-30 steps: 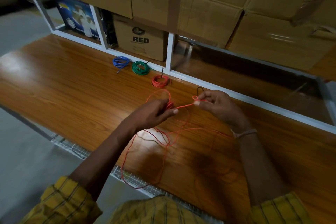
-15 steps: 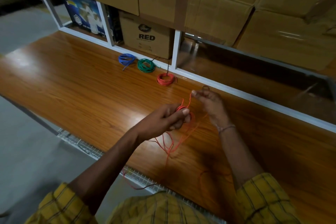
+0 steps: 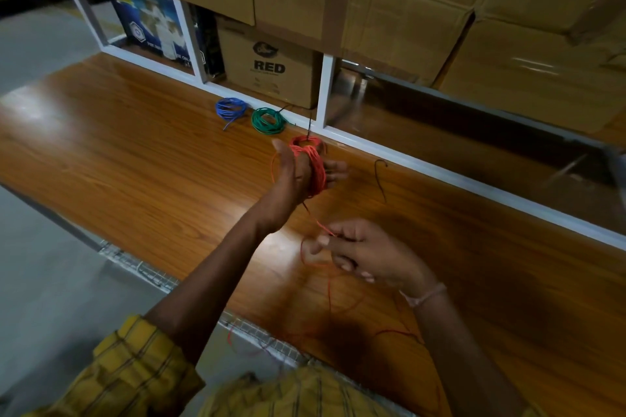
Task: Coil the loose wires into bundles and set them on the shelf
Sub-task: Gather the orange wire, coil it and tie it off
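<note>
My left hand (image 3: 298, 176), fingers extended, carries the orange wire (image 3: 315, 169) coil. My right hand (image 3: 359, 254), at 5 o'clock, pinches the strand running between.

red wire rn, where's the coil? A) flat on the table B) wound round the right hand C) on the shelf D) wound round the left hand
D: the red wire is looped round the fingers of the raised left hand, while the right hand pinches the loose strand feeding it.
</note>
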